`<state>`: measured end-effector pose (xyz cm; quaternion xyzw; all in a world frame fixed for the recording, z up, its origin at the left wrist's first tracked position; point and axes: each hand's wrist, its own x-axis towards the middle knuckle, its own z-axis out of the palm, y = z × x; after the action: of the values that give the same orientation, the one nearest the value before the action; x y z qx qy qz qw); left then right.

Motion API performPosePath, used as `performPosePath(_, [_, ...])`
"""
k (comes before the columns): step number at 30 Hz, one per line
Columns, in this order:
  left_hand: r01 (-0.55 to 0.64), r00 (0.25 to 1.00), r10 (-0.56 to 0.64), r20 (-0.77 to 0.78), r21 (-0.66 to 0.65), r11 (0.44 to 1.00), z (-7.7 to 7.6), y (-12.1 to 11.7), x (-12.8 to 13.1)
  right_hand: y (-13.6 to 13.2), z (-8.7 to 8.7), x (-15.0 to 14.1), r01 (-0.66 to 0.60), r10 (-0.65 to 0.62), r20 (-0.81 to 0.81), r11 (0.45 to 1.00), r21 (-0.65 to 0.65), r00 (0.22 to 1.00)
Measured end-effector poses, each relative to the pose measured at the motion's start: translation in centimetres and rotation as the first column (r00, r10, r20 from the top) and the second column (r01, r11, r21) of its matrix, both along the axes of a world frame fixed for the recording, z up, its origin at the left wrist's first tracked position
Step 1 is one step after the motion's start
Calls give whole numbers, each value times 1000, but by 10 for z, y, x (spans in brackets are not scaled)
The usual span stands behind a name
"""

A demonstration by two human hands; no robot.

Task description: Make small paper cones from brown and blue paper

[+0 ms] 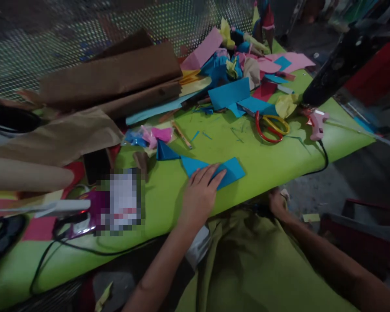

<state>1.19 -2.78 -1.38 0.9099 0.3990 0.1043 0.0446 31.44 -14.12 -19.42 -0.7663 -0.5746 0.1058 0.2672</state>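
Observation:
My left hand [199, 190] lies palm down on a folded piece of blue paper [232, 169], its fingers stretched out over the middle of the sheet. The paper rests near the front edge of the green-covered table [162, 186]. Beside its left end stands a smaller dark blue folded piece [165, 151]. Below the table edge, my right hand [277, 203] is low by my lap; its fingers are mostly hidden, and a small pale thing shows next to it. Scissors [273, 132] with red and yellow handles lie to the right, beyond the paper.
A pink glue gun [317, 125] with a black cord lies at the right edge. A pencil [182, 135] lies near a bag of balloons [149, 136]. Coloured paper scraps [229, 93] and brown paper [117, 80] cover the back. A cable [117, 252] runs along the front left.

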Motion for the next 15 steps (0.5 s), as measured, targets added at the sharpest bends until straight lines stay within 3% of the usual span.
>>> performPosePath(3, [4,1000,-4,-8,0,1000,2,-1,1,-8,-34,-19,-88,87,-38,995,-37,996])
performPosePath(5, [6,1000,-6,-9,6,1000,2,0,2,-18,-46,-24,-129,127,-46,991,-42,991])
performPosePath(15, [-13,1000,13,13,10,1000,-1,2,3,-83,-53,-15,-343,343,-11,939,-35,939])
